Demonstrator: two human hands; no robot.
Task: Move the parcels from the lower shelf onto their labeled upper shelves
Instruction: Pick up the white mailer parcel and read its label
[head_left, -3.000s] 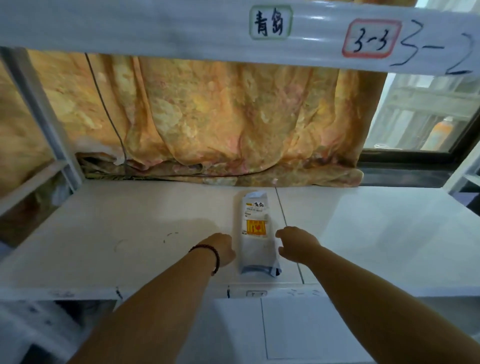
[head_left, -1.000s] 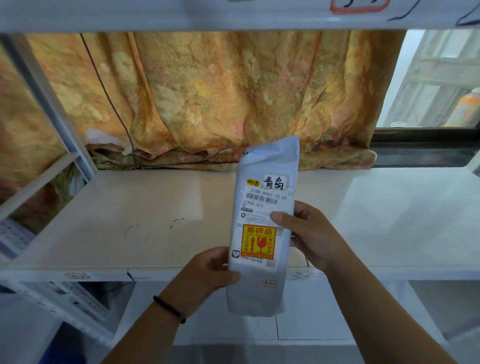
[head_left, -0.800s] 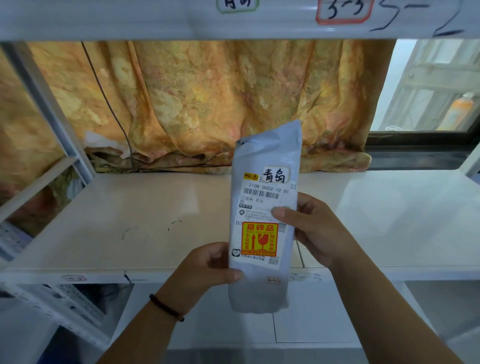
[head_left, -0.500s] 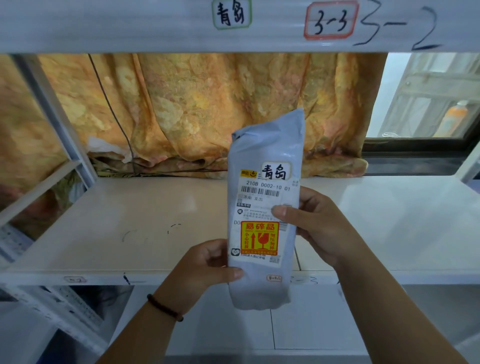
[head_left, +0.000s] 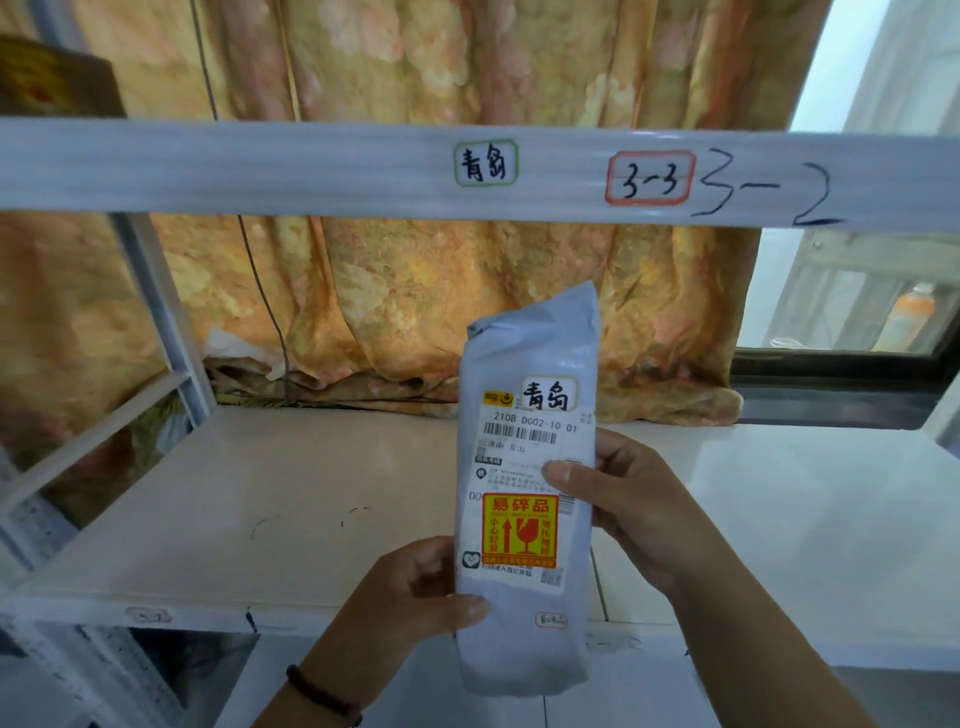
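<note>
Lifted off the lower shelf (head_left: 322, 499) where it lay flat three seconds ago, the parcel (head_left: 524, 499) is now held upright in front of the person, and the view has tipped up so that the front rail of the upper shelf (head_left: 311, 166) crosses the top of the picture. The left hand (head_left: 410, 597) is closed on the parcel's lower left edge, thumb across the front, and the right hand (head_left: 623, 499) grips the right edge higher up, its thumb lying over the printed label (head_left: 524, 467). The parcel hangs clear of the lower shelf, close to its front edge and well below the rail. Handwritten characters at the top of the label look the same as those on the green-bordered tag (head_left: 486, 163) on the rail, so this seems to be the checking step, and the match points to the bay above that tag, left of the red-bordered tag (head_left: 649, 177) reading 3-3. An orange sticker (head_left: 519, 530) shows a broken-glass mark, so the contents are probably fragile and the soft bag will likely sag if held by one end. A sound way to finish would be to keep both hands on, raise it over the rail without knocking the edge, and lay it down flat behind the green tag, not drop it
</note>
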